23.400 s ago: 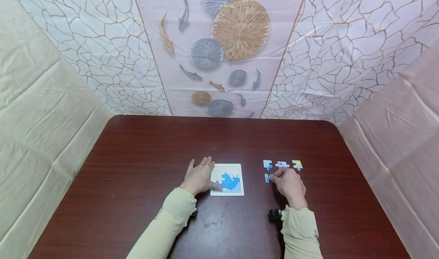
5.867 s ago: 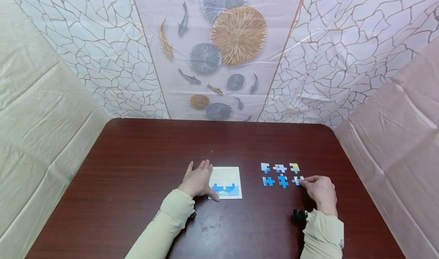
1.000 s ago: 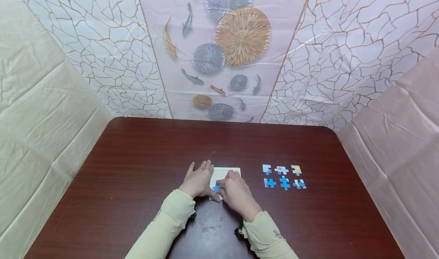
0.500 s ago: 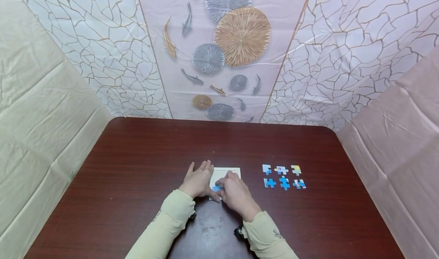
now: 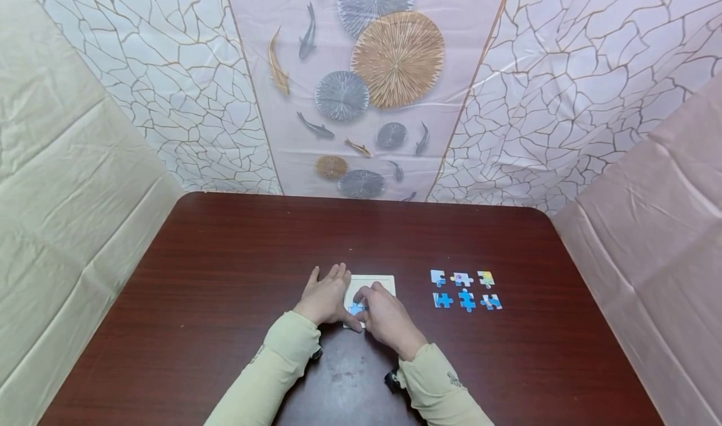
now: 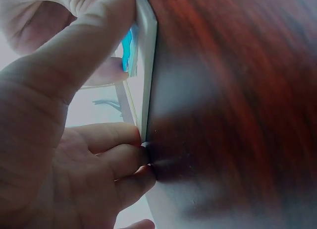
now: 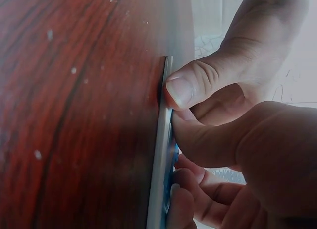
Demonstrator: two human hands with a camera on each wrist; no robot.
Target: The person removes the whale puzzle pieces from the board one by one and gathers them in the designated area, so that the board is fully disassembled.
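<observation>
A small pale puzzle frame (image 5: 369,279) lies on the table in front of the person. Along its left side rests the left hand (image 5: 324,297), fingers spread and thumb reaching over the near left corner. The right hand (image 5: 390,319) bends over the frame and pinches a blue puzzle piece (image 5: 355,308) near the lower left; in the left wrist view this piece (image 6: 127,50) stands tilted above the frame's edge (image 6: 147,85). Most of the frame's lower part is hidden by the right hand. From the right wrist view, the frame's near edge (image 7: 159,164) shows beneath both hands.
Right of the frame, loose puzzle pieces lie in two rows, among them a yellow-patterned piece (image 5: 486,278), a blue piece (image 5: 467,300) and a multicoloured piece (image 5: 491,301). The dark red table (image 5: 254,244) ends at a patterned cloth backdrop (image 5: 361,131).
Over the longer span, pieces left the frame for the rows at right. The right hand came from the rows to the frame; within the last second its fingers shifted slightly around the blue piece.
</observation>
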